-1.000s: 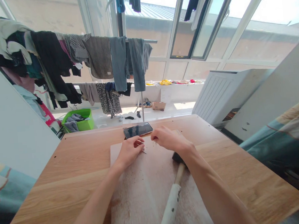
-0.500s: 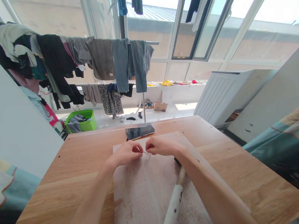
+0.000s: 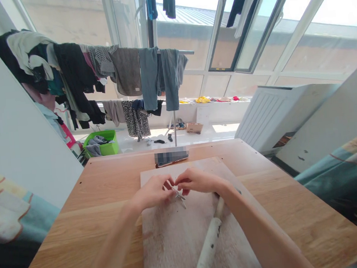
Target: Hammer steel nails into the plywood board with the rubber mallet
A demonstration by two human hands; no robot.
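Observation:
Several thin silvery nails (image 3: 180, 196) lie crossed in a small cluster at the far part of a worn wooden board (image 3: 169, 243). My left hand (image 3: 156, 191) is curled at the cluster's left side, its fingertips closed on the nails. From the right, my right hand (image 3: 195, 180) pinches the upper end of the same cluster, and the fingertips of both hands nearly meet. A hammer (image 3: 209, 248) with a chipped white handle lies on the board beside my right forearm, which partly hides its head.
Under the board is a wooden table (image 3: 88, 217), with a phone (image 3: 171, 157) beyond the board's far edge. Past the table stand a clothes rack (image 3: 186, 52) hung with laundry, a green basket (image 3: 112, 147) and a white cabinet (image 3: 258, 114). Curtains hang at both sides.
My hands have come slightly lower over the board and closer together. The nails now show as a crossed cluster beneath the fingertips. The whole view has shifted slightly.

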